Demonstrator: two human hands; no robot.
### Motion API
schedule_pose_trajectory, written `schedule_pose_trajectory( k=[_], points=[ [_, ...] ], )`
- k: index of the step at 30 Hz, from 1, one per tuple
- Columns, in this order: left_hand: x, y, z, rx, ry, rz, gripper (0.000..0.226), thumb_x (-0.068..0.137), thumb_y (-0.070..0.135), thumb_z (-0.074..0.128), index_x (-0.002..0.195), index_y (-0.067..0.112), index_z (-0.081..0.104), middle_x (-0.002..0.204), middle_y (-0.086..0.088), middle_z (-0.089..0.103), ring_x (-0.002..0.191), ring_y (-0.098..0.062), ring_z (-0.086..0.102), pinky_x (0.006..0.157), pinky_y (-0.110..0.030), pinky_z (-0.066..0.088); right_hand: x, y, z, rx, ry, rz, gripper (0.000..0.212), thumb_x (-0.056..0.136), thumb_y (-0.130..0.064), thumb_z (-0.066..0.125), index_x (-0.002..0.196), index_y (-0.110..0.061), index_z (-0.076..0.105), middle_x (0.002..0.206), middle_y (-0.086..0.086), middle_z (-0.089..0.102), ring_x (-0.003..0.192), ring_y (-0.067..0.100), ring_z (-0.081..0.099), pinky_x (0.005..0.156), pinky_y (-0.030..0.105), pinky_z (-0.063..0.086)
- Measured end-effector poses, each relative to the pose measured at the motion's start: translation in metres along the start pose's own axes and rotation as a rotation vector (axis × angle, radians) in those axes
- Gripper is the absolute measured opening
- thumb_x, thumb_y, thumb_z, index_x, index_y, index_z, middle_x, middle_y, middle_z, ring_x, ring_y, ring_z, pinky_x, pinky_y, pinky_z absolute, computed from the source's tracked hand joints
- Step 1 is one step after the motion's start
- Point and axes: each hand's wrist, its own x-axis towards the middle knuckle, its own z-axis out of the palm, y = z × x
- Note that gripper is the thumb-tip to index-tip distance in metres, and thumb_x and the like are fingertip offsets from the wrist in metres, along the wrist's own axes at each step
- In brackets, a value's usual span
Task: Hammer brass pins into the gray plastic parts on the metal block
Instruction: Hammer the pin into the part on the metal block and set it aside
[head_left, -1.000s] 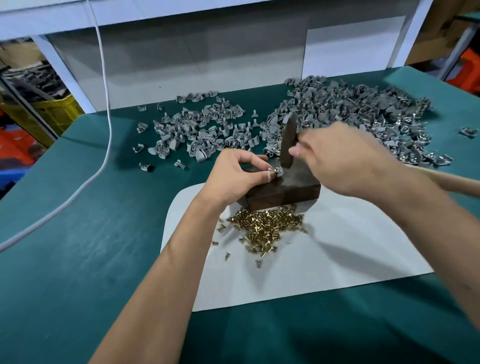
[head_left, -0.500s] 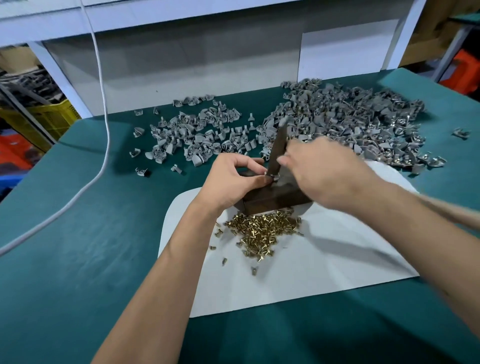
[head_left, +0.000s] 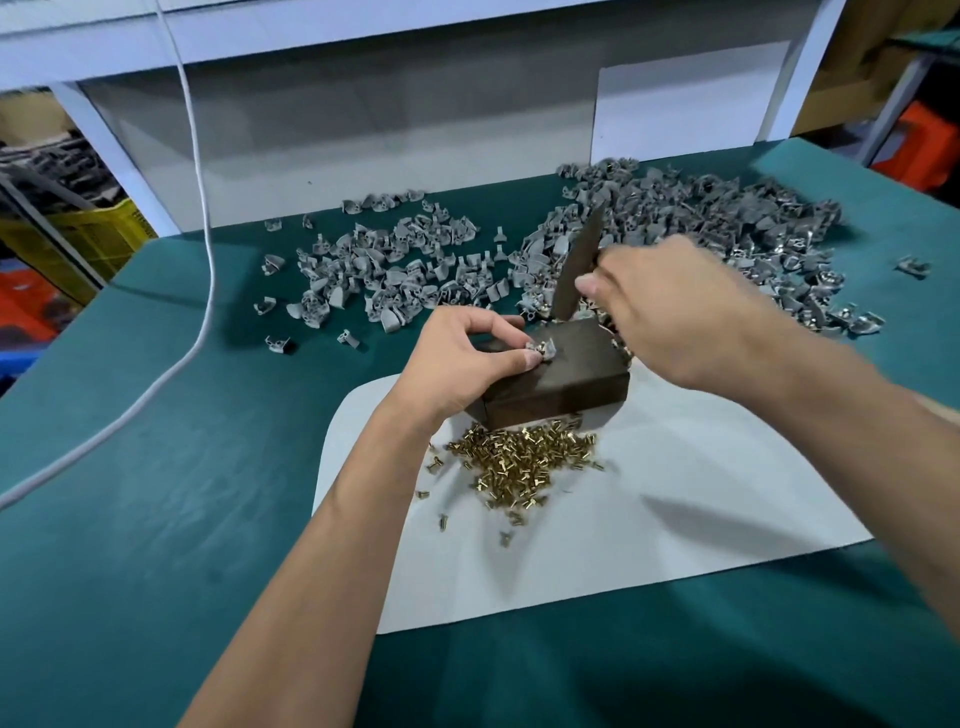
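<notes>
The block (head_left: 558, 382) sits on a white sheet (head_left: 675, 519) on the green table (head_left: 156, 519), hemmed in. The left hand (head_left: 457, 364) covers its left end, pinching a gray part (head_left: 543, 351) on top; the right hand (head_left: 680, 312) and raised hammer (head_left: 576, 270) hang over its far right. Brass pins (head_left: 519, 460) lie heaped against the near face. Behind, two piles of parts (head_left: 395, 265) (head_left: 727, 244) crowd the far table (a narrow gap parts them). A cable (head_left: 205, 291) crosses the left. Bare cloth lies near and left; bare sheet lies to the near right.
</notes>
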Motion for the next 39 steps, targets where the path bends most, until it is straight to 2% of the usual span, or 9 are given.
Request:
schedule_pose_trajectory(
  k=[2,7,12,17,20,24,28,34,39],
  points=[
    [0.001,-0.001,0.0,0.0,0.004,-0.004,0.013,0.077,0.003,0.087,0.075,0.013,0.08,0.108,0.0,0.077,0.107,-0.006,0.071,0.096,-0.039,0.059,-0.004,-0.006,0.008,0.07,0.092,-0.007,0.028,0.108,-0.045,0.033,0.093,-0.024,0.043,0.067,0.0,0.049,0.061,0.025,0.051,0.059,0.039,0.044],
    [-0.002,0.001,0.0,0.01,0.008,0.001,0.009,0.078,0.002,0.086,0.081,0.007,0.079,0.111,-0.004,0.076,0.107,-0.007,0.071,0.098,-0.039,0.058,-0.005,-0.008,0.008,-0.08,-0.15,-0.063,0.026,0.109,-0.044,0.035,0.094,-0.025,0.045,0.076,0.0,0.047,0.074,0.032,0.053,0.067,0.04,0.043],
    [0.0,0.001,0.001,0.009,0.011,-0.02,0.011,0.076,0.007,0.089,0.079,0.014,0.08,0.114,0.003,0.075,0.103,-0.004,0.071,0.096,-0.036,0.059,-0.006,-0.004,0.0,0.157,0.31,-0.082,0.029,0.109,-0.042,0.037,0.097,-0.019,0.05,0.063,-0.004,0.044,0.051,0.016,0.042,0.05,0.031,0.029],
    [-0.001,-0.001,-0.001,0.018,-0.008,0.01,0.009,0.077,0.006,0.088,0.082,0.009,0.081,0.111,0.0,0.075,0.107,0.0,0.069,0.095,-0.028,0.058,-0.005,-0.007,0.013,-0.093,-0.14,-0.024,0.028,0.11,-0.041,0.034,0.095,-0.023,0.05,0.082,0.005,0.053,0.068,0.023,0.043,0.064,0.037,0.036],
    [-0.001,0.0,-0.001,0.037,0.003,0.035,0.01,0.076,0.008,0.089,0.082,0.012,0.082,0.11,0.003,0.075,0.111,0.002,0.067,0.096,-0.025,0.055,-0.005,0.012,0.007,-0.083,-0.101,-0.065,0.035,0.106,-0.048,0.039,0.077,-0.028,0.042,0.075,-0.005,0.053,0.066,0.021,0.05,0.057,0.036,0.032],
    [-0.002,0.002,0.0,0.037,0.018,0.041,0.008,0.079,0.01,0.087,0.082,0.016,0.082,0.119,0.001,0.073,0.117,-0.004,0.065,0.106,-0.036,0.051,-0.017,0.04,0.005,0.15,-0.019,-0.055,0.019,0.101,-0.047,0.053,0.088,-0.034,0.055,0.071,-0.017,0.061,0.063,0.006,0.055,0.054,0.031,0.039],
    [-0.002,0.003,-0.001,-0.04,0.007,-0.003,0.009,0.085,0.005,0.08,0.083,0.013,0.082,0.123,0.0,0.072,0.118,-0.008,0.066,0.108,-0.045,0.05,-0.026,0.069,0.002,0.088,0.008,0.068,0.031,0.089,-0.055,0.062,0.086,-0.024,0.064,0.071,-0.007,0.064,0.067,0.019,0.058,0.063,0.04,0.052],
    [-0.003,0.005,0.001,-0.088,-0.008,-0.006,0.014,0.086,0.004,0.078,0.078,0.016,0.081,0.123,0.007,0.073,0.115,-0.006,0.067,0.105,-0.038,0.053,-0.045,0.082,0.013,-0.019,-0.041,0.228,0.031,0.074,-0.037,0.082,0.065,-0.02,0.057,0.06,-0.002,0.062,0.063,0.026,0.059,0.062,0.04,0.055],
    [-0.003,0.005,0.001,-0.112,-0.034,0.032,0.02,0.086,0.004,0.078,0.074,0.02,0.081,0.124,0.008,0.073,0.116,-0.005,0.067,0.099,-0.03,0.053,-0.05,0.071,0.016,-0.019,-0.094,0.213,0.033,0.074,-0.051,0.084,0.068,-0.025,0.065,0.065,-0.008,0.065,0.066,0.019,0.062,0.062,0.035,0.054]
  ],
)
